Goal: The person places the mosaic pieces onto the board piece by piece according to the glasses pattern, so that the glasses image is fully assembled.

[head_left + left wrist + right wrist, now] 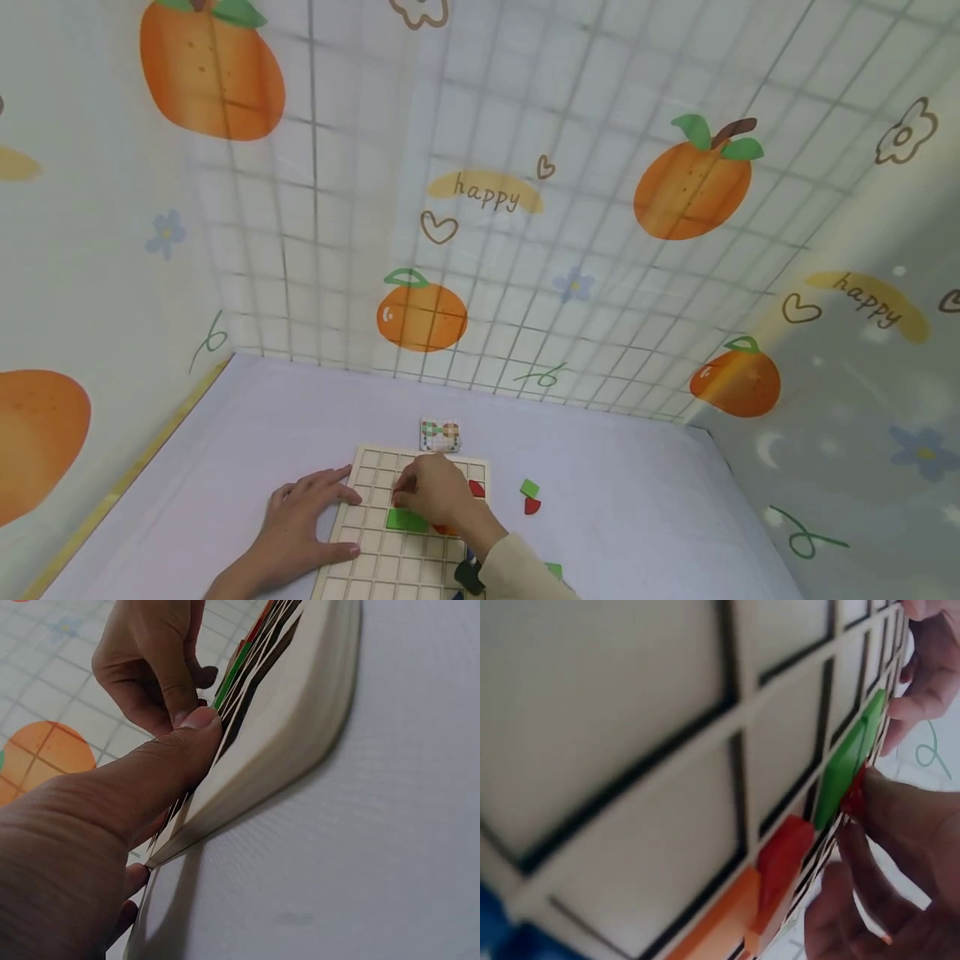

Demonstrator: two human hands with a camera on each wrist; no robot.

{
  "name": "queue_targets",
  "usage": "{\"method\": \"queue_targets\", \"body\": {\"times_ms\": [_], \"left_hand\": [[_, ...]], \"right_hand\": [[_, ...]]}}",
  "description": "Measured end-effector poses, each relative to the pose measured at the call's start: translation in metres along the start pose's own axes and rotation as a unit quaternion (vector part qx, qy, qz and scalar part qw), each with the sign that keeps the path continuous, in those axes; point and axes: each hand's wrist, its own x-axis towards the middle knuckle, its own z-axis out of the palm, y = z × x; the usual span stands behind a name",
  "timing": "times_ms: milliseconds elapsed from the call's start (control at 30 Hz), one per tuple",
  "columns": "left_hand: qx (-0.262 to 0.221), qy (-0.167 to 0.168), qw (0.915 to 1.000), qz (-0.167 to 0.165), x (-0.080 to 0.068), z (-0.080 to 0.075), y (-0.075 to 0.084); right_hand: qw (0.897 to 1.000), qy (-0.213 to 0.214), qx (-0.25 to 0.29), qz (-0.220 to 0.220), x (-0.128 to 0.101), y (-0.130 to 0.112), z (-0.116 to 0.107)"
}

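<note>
A pale wooden grid board (348, 533) lies on the table. My left hand (300, 517) rests on its left edge, fingers spread, with the thumb (196, 720) pressing the gridded face. Over the upper middle of the board, my right hand (438, 492) pinches a small red piece (853, 798) between thumb and finger. That piece is right beside two green pieces (407, 521) set in the grid. Further along sit a red piece (784, 851) and an orange piece (718, 922), partly hidden by the right hand in the head view.
A small patterned card (440, 435) lies beyond the board's far edge. Right of the board are a loose green square (529, 488), a red quarter-round (532, 506) and another green piece (553, 570). Printed curtains (495, 250) surround the table.
</note>
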Motion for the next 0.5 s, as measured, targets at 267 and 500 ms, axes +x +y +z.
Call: {"method": "queue_targets", "body": {"times_ms": [267, 500], "left_hand": [[0.001, 0.004, 1.0000, 0.005, 0.000, 0.003, 0.000], [0.008, -0.006, 0.9999, -0.008, 0.002, 0.002, -0.001]], "right_hand": [[1.000, -0.002, 0.018, -0.004, -0.009, 0.005, -0.005], [0.999, 0.001, 0.052, -0.016, -0.008, 0.011, 0.000]]}}
